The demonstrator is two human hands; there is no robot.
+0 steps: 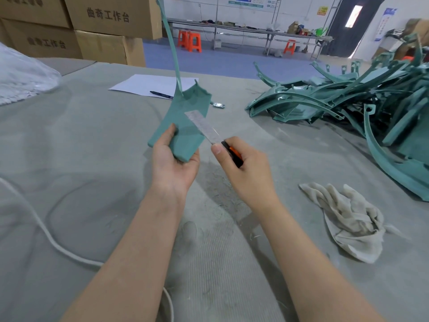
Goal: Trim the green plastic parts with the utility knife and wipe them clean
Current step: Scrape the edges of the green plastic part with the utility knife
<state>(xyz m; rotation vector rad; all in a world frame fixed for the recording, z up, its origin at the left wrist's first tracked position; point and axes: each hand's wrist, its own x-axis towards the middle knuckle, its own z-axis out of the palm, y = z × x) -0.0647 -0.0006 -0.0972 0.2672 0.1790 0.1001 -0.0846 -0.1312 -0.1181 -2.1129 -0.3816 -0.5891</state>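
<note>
Far left: crinkled clear plastic bag (21,75), stacked brown cardboard boxes (104,17) behind it. A white cord (46,231) snakes over the table (92,135), which wears a grey, felt-like cover, dusty with shavings near the middle.

Flat white paper sheet (148,86) further back, a dark pen (161,94) lying on its near edge.

Left hand (173,163): palm up, fingers and thumb curled round the lower end of a green plastic part (185,126), held off the table at centre. Part is matte teal, a flat panel that flares, then narrows to a long thin strip arching upward.

Long segmented metal blade (204,126) lies across the panel's right side. It belongs to the utility knife (232,154), orange and black body, gripped in the curled right hand (246,173), thumb near the blade's base.

Small shiny foil piece (219,105) just beyond the part.

Right: tangled pile of green parts (348,96), curved ribs and panels. Nearer, a crumpled beige rag (348,219), soft, frayed.
</note>
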